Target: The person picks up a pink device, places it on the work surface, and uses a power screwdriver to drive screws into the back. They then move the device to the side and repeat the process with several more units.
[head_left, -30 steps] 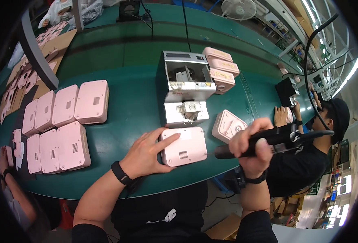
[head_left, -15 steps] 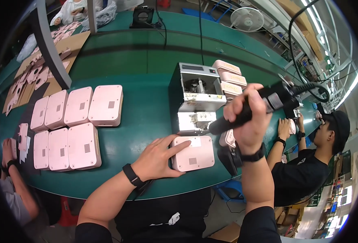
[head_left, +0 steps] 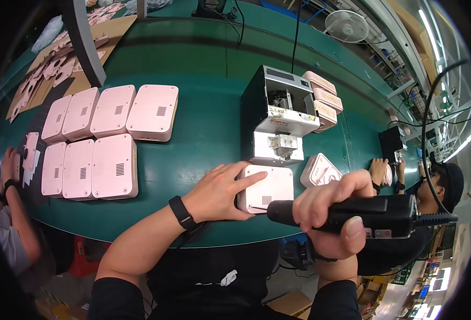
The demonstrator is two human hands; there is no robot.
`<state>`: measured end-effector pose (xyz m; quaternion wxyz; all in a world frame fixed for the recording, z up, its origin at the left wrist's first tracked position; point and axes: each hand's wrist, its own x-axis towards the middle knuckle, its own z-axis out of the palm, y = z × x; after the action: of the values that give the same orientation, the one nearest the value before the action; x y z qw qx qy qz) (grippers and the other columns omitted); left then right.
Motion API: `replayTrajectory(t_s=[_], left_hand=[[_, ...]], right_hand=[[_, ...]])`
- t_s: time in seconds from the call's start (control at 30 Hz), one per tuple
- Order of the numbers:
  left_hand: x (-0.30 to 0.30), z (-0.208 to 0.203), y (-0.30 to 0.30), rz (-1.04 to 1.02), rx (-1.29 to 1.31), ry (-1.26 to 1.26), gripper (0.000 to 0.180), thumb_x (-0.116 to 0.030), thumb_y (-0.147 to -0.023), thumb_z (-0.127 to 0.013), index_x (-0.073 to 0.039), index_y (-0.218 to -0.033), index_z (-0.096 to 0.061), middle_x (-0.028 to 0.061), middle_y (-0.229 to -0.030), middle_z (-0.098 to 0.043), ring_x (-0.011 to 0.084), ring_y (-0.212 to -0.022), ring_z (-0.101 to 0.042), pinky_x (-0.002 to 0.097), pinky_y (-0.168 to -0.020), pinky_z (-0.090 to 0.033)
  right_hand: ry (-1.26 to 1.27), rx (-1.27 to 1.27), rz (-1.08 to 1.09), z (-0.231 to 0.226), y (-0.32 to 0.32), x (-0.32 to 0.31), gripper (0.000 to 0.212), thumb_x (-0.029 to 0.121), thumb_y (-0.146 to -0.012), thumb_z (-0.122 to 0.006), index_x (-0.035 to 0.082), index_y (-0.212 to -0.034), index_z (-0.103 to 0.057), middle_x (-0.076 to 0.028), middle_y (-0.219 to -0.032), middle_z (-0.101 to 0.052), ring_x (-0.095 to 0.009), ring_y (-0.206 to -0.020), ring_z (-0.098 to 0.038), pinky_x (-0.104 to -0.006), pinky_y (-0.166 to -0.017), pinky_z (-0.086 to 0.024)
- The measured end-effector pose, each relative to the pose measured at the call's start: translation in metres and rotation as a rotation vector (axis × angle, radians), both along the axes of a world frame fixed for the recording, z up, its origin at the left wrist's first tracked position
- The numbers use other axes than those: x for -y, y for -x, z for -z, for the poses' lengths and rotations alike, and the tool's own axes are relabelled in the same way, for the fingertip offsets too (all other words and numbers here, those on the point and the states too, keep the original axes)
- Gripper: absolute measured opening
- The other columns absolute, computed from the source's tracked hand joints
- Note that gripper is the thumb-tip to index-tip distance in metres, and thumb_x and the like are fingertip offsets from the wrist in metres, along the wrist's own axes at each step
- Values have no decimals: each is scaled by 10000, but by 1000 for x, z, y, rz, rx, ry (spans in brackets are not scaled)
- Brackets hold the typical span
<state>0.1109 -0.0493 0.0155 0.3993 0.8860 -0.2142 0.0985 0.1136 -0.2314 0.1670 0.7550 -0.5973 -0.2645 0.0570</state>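
Note:
A pink square plastic housing (head_left: pixel 276 185), with a small grid of slots on its upper face, lies at the front edge of the green table. My left hand (head_left: pixel 216 193) clasps its left side, index finger stretched over the top and thumb at the near edge. In my right hand (head_left: pixel 335 213) is a black electric screwdriver (head_left: pixel 376 213), held almost level, its cord running off to the right. The thin bit reaches the housing's near left corner, where there is a screw hole. Just behind stands a black and silver screw feeder (head_left: pixel 278 120).
Several finished-looking pink housings (head_left: pixel 115 165) stand in two rows at the left. An upturned pink shell (head_left: pixel 320 170) lies right of the feeder, and a stack of pink parts (head_left: pixel 326 101) is behind it. Co-workers' hands (head_left: pixel 378 172) are at the right and far left.
My right hand has brought the screwdriver from beside the feeder down and nearer me, its bit now at the housing's near left corner. My left hand keeps its hold. The head view has shifted.

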Motion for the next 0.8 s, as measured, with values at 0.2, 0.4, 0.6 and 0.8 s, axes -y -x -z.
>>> replayTrajectory(t_s=[0.2, 0.4, 0.6, 0.8], left_hand=[[1, 3, -3, -12, 51, 13, 854, -332, -592, -859, -218, -1381, -553, 154, -1327, -531, 347, -1148, -588, 454, -976, -487], [2, 7, -2, -39, 70, 7, 878, -321, -558, -868, -225, -1375, -561, 150, -1323, -538, 344, -1138, -597, 454, -957, -501], [0, 6, -1, -18, 48, 13, 853, -331, -588, -864, -209, -1376, -561, 168, -1320, -536, 342, -1170, -580, 452, -994, -477], [0, 5, 0, -28, 83, 11, 844, -322, -583, -863, -231, -1369, -568, 158, -1322, -543, 350, -1127, -599, 455, -949, -504]], right_hand=[[63, -46, -23, 11, 6, -10, 480, 408, -849, -719, 110, -995, -373, -53, -654, -507, -177, -557, -518, -337, -570, -467], [97, 1, -57, 17, 6, -10, 474, 414, -859, -705, 110, -993, -367, -51, -658, -505, -176, -551, -512, -335, -565, -464], [69, -3, -65, 18, 3, -7, 475, 414, -863, -699, 102, -1002, -369, -48, -653, -505, -176, -546, -515, -333, -563, -464], [-59, 80, -124, 18, -12, -4, 439, 415, -896, -649, 93, -1009, -373, -50, -645, -510, -167, -490, -496, -325, -514, -454]])
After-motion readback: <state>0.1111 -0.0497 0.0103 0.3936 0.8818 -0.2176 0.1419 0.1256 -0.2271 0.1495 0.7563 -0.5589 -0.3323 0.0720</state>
